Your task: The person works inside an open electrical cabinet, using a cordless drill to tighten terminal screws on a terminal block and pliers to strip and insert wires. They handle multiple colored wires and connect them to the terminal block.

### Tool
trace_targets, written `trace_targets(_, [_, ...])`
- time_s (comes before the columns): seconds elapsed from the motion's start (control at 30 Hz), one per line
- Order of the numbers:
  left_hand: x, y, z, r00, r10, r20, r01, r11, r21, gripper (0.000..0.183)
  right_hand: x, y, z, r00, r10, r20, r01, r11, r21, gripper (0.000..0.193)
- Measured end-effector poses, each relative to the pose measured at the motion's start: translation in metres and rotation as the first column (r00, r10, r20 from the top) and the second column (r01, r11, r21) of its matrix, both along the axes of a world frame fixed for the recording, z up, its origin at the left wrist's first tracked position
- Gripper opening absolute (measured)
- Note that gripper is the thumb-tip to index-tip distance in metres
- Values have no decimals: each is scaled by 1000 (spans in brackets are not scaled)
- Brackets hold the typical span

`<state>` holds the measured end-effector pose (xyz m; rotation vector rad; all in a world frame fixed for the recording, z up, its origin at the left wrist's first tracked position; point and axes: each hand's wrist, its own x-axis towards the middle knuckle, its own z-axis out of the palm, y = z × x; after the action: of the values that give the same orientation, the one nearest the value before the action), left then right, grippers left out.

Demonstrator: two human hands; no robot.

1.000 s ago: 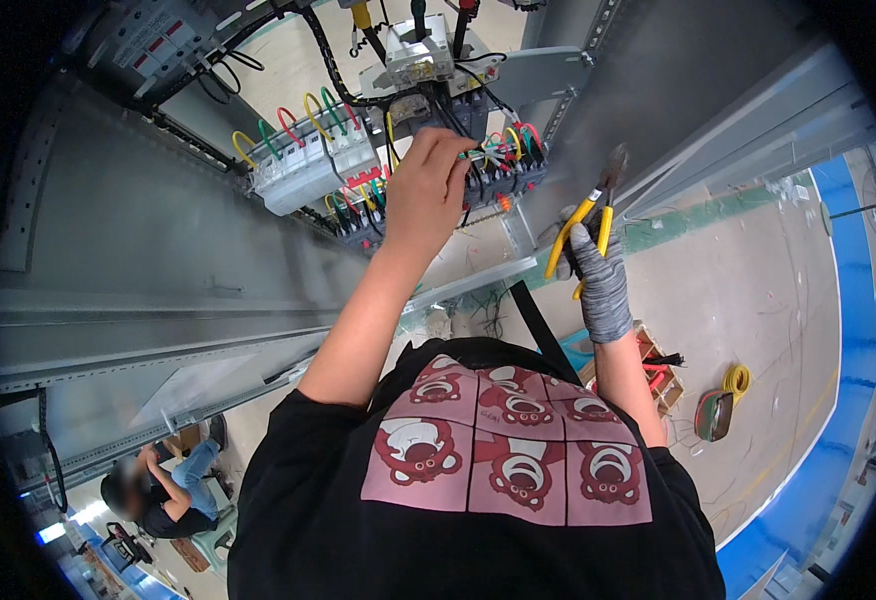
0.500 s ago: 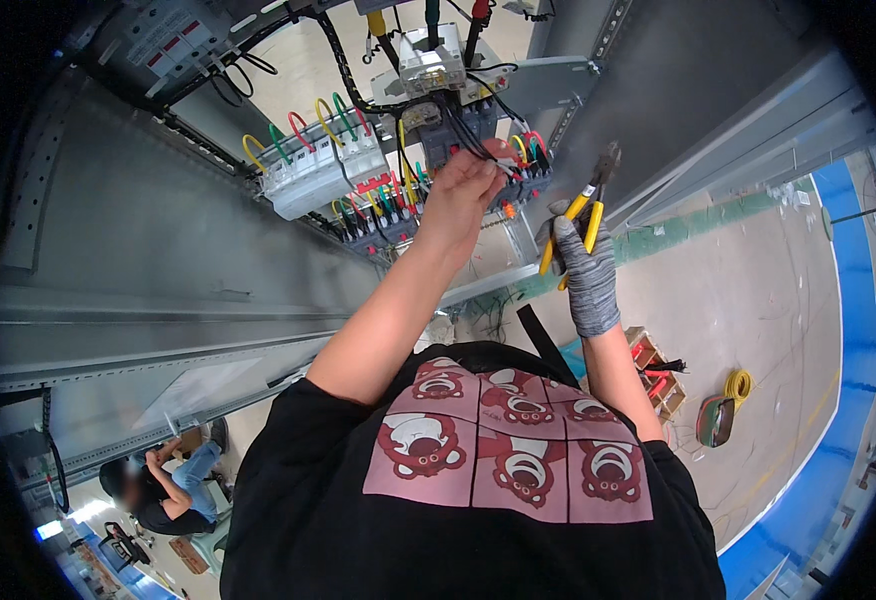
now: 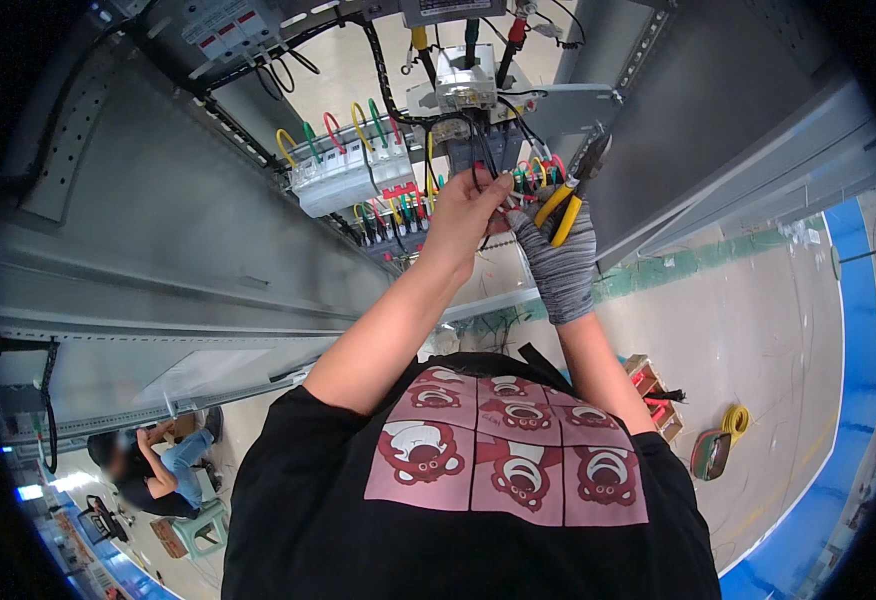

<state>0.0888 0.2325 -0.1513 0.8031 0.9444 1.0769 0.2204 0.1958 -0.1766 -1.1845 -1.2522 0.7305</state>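
My bare left hand (image 3: 463, 218) pinches thin black wires (image 3: 485, 150) that hang from the block with a clear cover (image 3: 466, 80). Pale wire ends show beside its fingertips. My right hand (image 3: 561, 262), in a grey knitted glove, holds pliers (image 3: 564, 212) with yellow handles, their dark jaws pointing up and away. The gloved fingertips are close to the wire ends by my left hand; whether they touch them I cannot tell. Left of my hands is a row of white breakers (image 3: 350, 178) with yellow, green and red wire loops on top.
Grey cabinet walls (image 3: 158, 230) enclose the work on both sides. On the floor at right are a box of red-handled tools (image 3: 655, 395), a coil of yellow cable (image 3: 735, 420) and a small bag (image 3: 710, 455). Another person (image 3: 163, 470) sits at the lower left.
My right hand has moved left with the pliers, close beside my left hand. My left hand keeps its pinch on the black wires. The whole view has shifted slightly.
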Motion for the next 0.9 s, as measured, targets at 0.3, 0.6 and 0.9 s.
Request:
trace_targets(0.3, [-15, 0, 5, 989, 14, -146, -13, 1000, 6, 16, 6, 0, 20, 994, -39, 103, 35, 998, 42, 43])
trace_targets(0.6, [-4, -13, 17, 991, 2, -132, 13, 993, 115, 28, 0, 1, 46, 959, -119, 259, 74, 981, 178, 48])
trace_targets(0.9, [-15, -3, 16, 989, -79, -127, 93, 990, 109, 32, -8, 39, 74, 895, -145, 423, 31, 964, 265, 29])
